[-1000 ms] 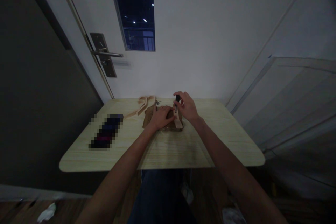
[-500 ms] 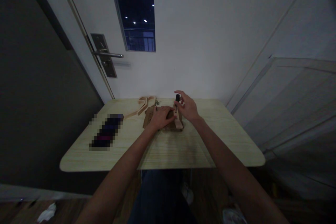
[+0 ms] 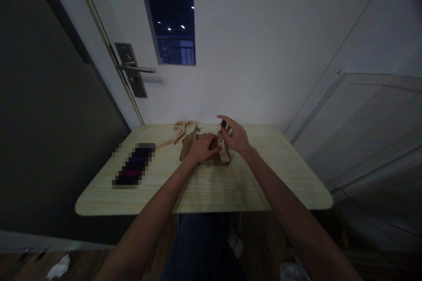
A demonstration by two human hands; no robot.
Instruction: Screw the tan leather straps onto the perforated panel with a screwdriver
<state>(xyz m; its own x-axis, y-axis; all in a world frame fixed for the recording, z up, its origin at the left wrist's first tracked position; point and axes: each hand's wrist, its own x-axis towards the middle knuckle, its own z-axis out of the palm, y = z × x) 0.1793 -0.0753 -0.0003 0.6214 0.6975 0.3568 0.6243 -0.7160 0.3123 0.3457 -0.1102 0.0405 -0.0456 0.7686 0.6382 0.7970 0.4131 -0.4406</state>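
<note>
Hands touch pale, angular wood and a black-handled tool.

Metal handle on white door

Tabletop, pale yellow with streaked grain; on it, brown cardboard and tan wooden pieces; above it, black-handled screwdriver; behind it, white door; below it, dark-blue trousers.

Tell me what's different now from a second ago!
Only a little: the right hand shifted its fingers on the black handle, whose top tips slightly right. It didn't let go. The left hand stayed on the brown slab.
</note>
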